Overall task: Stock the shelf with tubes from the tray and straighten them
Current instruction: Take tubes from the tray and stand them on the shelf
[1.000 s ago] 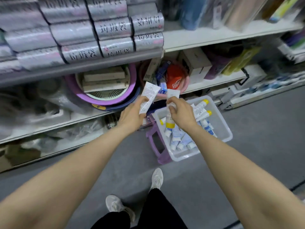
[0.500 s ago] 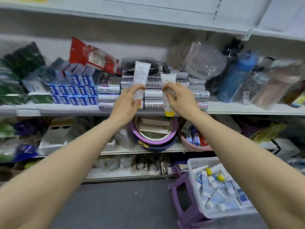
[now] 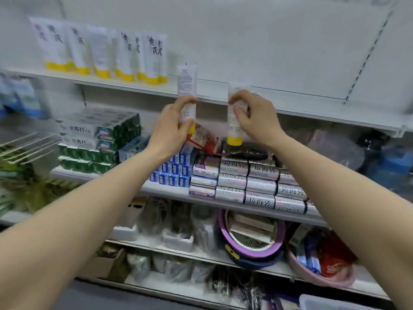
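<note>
My left hand (image 3: 172, 124) grips a white tube with a yellow cap (image 3: 187, 86), held upright, cap down, in front of the top shelf's edge (image 3: 290, 109). My right hand (image 3: 252, 117) grips a second white tube (image 3: 235, 117) the same way, a little lower and to the right. Several matching yellow-capped tubes (image 3: 125, 57) stand in a row on the left part of the top shelf. To the right of that row the shelf board is bare. Only a corner of the white tray (image 3: 324, 302) shows at the bottom right.
Green toothpaste boxes (image 3: 93, 142), blue boxes (image 3: 176, 171) and silver rolls (image 3: 261, 186) fill the shelf below my hands. Lower shelves hold a purple basin (image 3: 252, 247), a pink basin (image 3: 319, 278) and bagged goods. Metal hooks (image 3: 26, 144) stick out at the left.
Both hands have risen with their tubes from over the tray up to the top shelf's edge. The view has tilted up, so the tray has nearly left the frame.
</note>
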Motion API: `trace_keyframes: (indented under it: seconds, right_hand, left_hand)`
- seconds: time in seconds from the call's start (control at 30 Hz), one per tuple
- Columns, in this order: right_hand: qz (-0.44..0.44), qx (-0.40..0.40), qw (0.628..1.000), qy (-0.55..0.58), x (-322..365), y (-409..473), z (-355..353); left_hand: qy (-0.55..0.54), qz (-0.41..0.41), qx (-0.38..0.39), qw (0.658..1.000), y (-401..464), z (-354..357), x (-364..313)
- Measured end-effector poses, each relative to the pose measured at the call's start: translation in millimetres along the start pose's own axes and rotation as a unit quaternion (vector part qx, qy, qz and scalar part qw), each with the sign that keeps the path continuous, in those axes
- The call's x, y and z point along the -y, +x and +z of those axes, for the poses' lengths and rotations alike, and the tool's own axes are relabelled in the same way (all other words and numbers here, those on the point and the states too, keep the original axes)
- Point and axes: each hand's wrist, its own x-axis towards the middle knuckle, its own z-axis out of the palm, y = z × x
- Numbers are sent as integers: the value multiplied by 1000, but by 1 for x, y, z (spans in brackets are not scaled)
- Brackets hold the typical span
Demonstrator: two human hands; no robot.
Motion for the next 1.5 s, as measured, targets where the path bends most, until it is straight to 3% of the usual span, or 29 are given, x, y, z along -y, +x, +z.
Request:
trace_keyframes:
  seconds: [0.2, 0.63, 1.17, 1.5]
  right_hand:
    - [-39, -34, 999, 3, 14, 79, 2]
    - [-26, -14, 998, 58, -14, 217, 65]
    - [-48, 92, 994, 44, -48, 285, 155]
    - [-63, 128, 989, 28, -58, 292, 164]
  left_hand:
    - [26, 19, -57, 998, 48, -28, 9]
    - [75, -32, -55, 995, 154, -12, 59]
    - [76, -79, -33, 993, 197, 6, 96]
    - [79, -75, -47, 993, 197, 8, 97]
